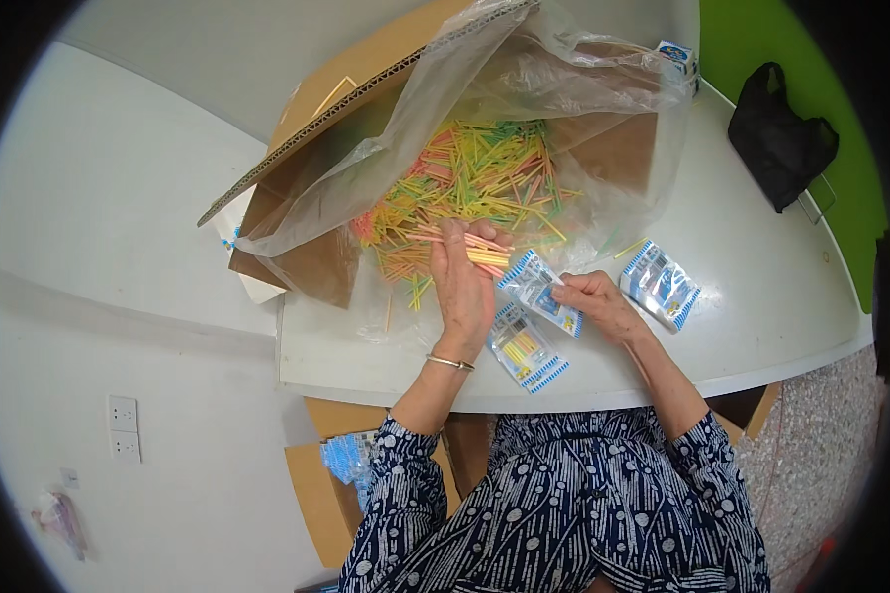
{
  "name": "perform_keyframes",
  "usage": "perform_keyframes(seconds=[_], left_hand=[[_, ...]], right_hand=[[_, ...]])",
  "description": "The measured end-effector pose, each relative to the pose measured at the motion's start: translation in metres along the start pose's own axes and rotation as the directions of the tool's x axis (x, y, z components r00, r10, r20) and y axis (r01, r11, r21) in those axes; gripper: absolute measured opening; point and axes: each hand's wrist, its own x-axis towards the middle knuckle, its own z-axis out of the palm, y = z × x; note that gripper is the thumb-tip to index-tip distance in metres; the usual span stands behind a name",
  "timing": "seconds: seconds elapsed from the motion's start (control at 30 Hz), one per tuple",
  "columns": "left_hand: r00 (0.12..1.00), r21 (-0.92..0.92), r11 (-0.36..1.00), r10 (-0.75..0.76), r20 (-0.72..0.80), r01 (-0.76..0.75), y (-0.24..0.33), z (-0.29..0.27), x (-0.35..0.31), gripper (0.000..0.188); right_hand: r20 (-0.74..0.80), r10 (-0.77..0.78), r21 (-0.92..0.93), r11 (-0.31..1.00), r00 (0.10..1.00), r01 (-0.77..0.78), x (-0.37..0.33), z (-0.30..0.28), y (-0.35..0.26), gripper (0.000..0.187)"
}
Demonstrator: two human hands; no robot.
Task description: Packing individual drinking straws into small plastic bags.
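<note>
My left hand is closed around a small bundle of pink and yellow straw-like sticks at the near edge of a big loose pile of coloured sticks. Just right of it, my right hand pinches a clear plastic packet with blue-and-white striped ends. The packet's mouth is close to the bundle's ends; whether any stick is inside it I cannot tell. Partly under it on the table lies another packet with yellow sticks inside. A stack of similar packets sits right of my right hand.
The pile lies in a clear plastic liner inside a tipped cardboard box on the white table. A black bag and a small blue-and-white box stand far right. Below the table, an open carton holds blue packets.
</note>
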Motion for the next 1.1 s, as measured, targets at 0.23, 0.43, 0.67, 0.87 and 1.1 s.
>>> perform_keyframes(seconds=[0.23, 0.43, 0.67, 0.87, 1.1], left_hand=[[1.0, 0.018, 1.0, -0.012, -0.018, 0.012, -0.006, -0.001, -0.015, 0.023], [1.0, 0.02, 1.0, -0.014, -0.012, 0.015, -0.009, -0.009, -0.023, 0.023], [0.999, -0.023, 1.0, -0.009, -0.042, 0.008, -0.01, -0.014, -0.036, 0.022], [0.999, 0.008, 1.0, 0.01, -0.046, -0.01, -0.007, -0.013, -0.044, 0.024], [0.994, 0.168, 0.982, 0.1, -0.042, -0.091, -0.005, -0.017, -0.05, 0.027]], right_hand=[[-0.049, -0.094, -0.128, 0.988, 0.994, 0.087, -0.001, 0.002, -0.002, 0.022], [-0.01, -0.275, -0.312, 0.914, 0.961, 0.259, 0.001, -0.001, 0.004, 0.021], [0.1, -0.452, -0.519, 0.736, 0.886, 0.434, 0.003, -0.002, 0.001, 0.025], [0.13, -0.494, -0.602, 0.649, 0.86, 0.465, 0.002, -0.001, 0.0, 0.024], [0.156, -0.494, -0.646, 0.604, 0.855, 0.467, 0.0, 0.001, -0.003, 0.021]])
